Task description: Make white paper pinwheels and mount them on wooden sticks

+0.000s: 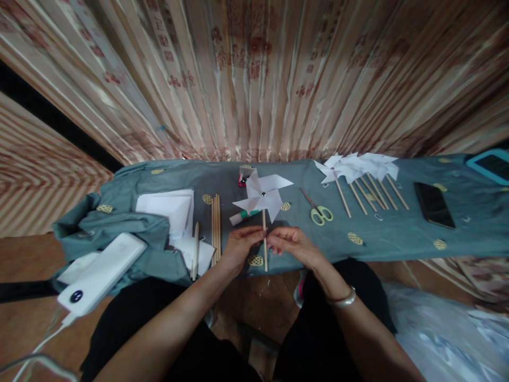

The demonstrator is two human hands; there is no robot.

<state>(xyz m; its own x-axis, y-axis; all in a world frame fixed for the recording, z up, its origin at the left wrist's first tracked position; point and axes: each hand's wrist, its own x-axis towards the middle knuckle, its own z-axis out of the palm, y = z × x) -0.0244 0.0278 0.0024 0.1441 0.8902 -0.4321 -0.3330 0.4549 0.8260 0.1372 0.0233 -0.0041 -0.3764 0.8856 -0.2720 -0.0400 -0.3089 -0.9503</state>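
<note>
A white paper pinwheel (262,194) with a round pin at its centre stands on a thin wooden stick near the table's front edge. My left hand (240,244) is closed, pinching that stick between thumb and fingers below the paper blades. From the other side, the curled fingertips of my right hand (292,243) meet the stick at about the same height. Behind the blades, a small red object (242,179) is partly hidden. A glue stick (238,217) with a green part lies just beyond my left hand.
Green-handled scissors (320,213) lie to the right, before several finished pinwheels (358,167) and a dark phone (434,204). Leftward are loose wooden sticks (216,228), a pen (195,249), white paper (167,209) and a cabled power bank (103,273). A curtain (254,79) hangs behind.
</note>
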